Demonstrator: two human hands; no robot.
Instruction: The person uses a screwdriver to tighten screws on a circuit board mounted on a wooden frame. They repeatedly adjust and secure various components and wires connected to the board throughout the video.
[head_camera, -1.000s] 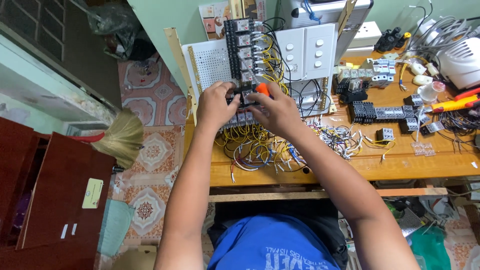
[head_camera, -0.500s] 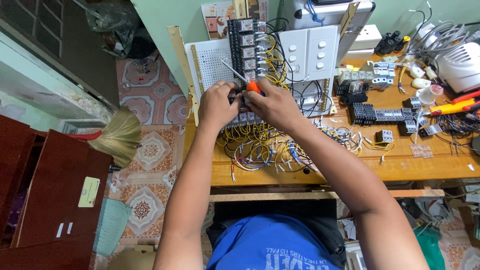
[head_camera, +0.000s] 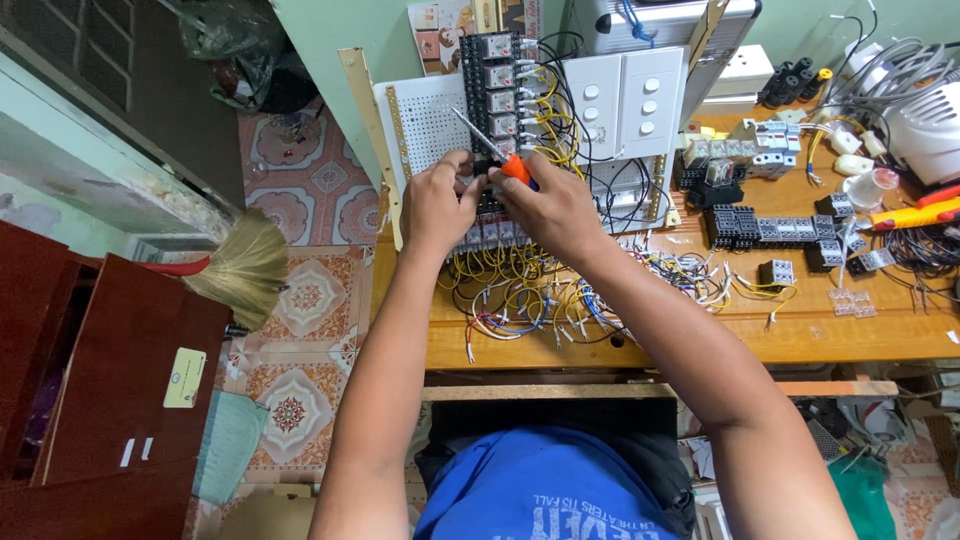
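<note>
Change: half a second ago the screwdriver (head_camera: 490, 150) shaft pointed up-left at much the same slant; both hands have barely moved, so the work sits at one terminal.
Right hand (head_camera: 550, 205): grip closed around the orange handle, tip angled to the far left over the perforated panel (head_camera: 425, 125).
Left hand (head_camera: 437, 205): fingers pinched together at the relay strip (head_camera: 497, 90); what they hold is hidden.
Surface (head_camera: 800, 330): wooden, loose yellow wires (head_camera: 520, 290) near the hands, black terminal blocks (head_camera: 770, 228) right.
</note>
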